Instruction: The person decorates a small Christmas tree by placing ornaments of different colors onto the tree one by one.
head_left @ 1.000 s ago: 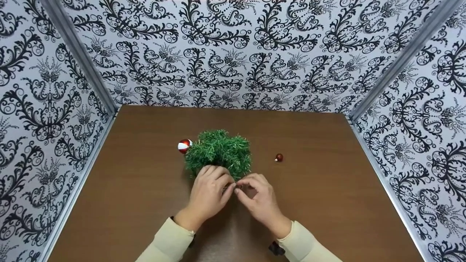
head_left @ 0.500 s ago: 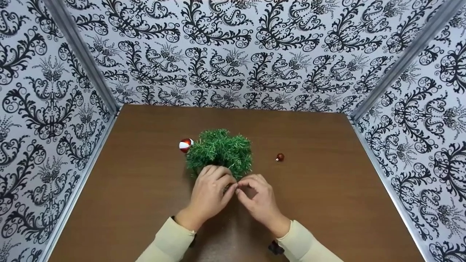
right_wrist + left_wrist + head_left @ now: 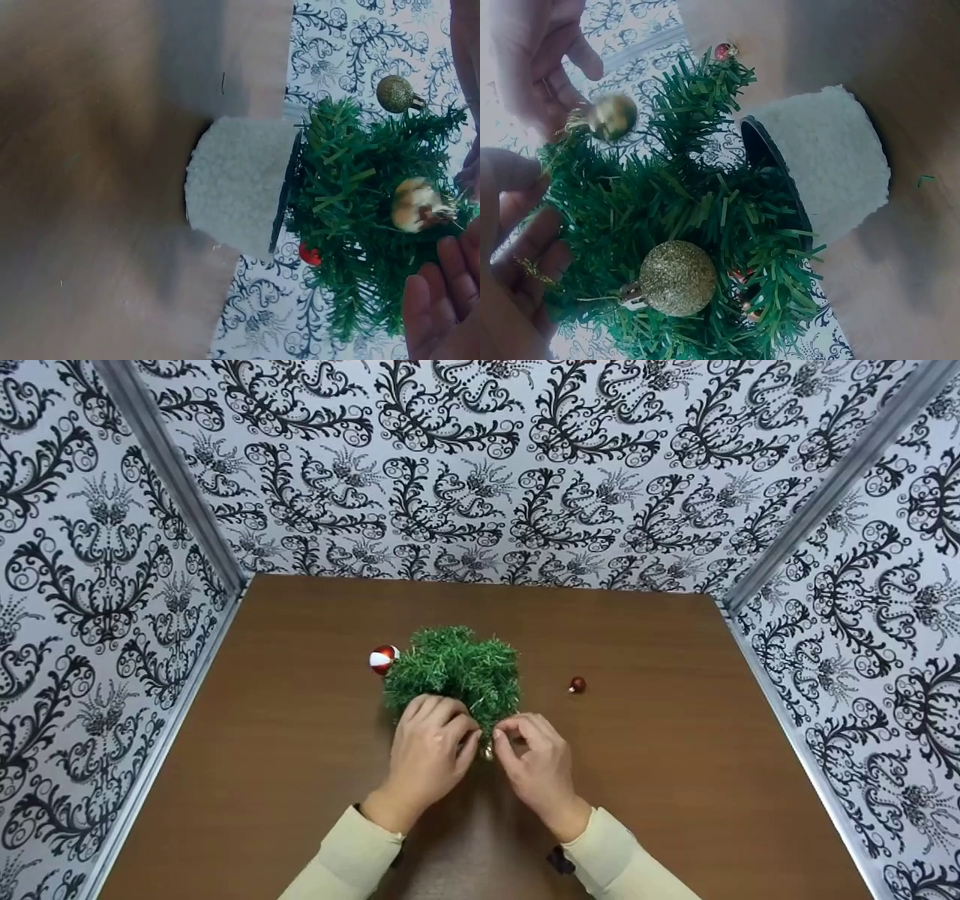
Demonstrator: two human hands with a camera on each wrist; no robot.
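A small artificial Christmas tree (image 3: 457, 667) has a white fuzzy pot (image 3: 825, 157). My left hand (image 3: 427, 750) is at its near side, thumb and index pinching a green branch tip. My right hand (image 3: 536, 761) is just to the right, thumb and index meeting at the gold loop of a shiny gold bauble (image 3: 613, 117). The loop is partly hidden by the fingertips. This bauble hangs below the branch, between both hands. A glittery gold bauble (image 3: 678, 277) hangs from another branch, close to my left fingers.
A red-and-white striped bauble (image 3: 383, 659) shows at the tree's left side. One small red bauble (image 3: 577, 685) lies on the brown table (image 3: 645, 780) to the right. Patterned panels (image 3: 465, 495) enclose the table at the back and sides.
My hands have drawn slightly apart, the right one moving a little right. The shiny gold bauble now shows between them; earlier the fingers hid it.
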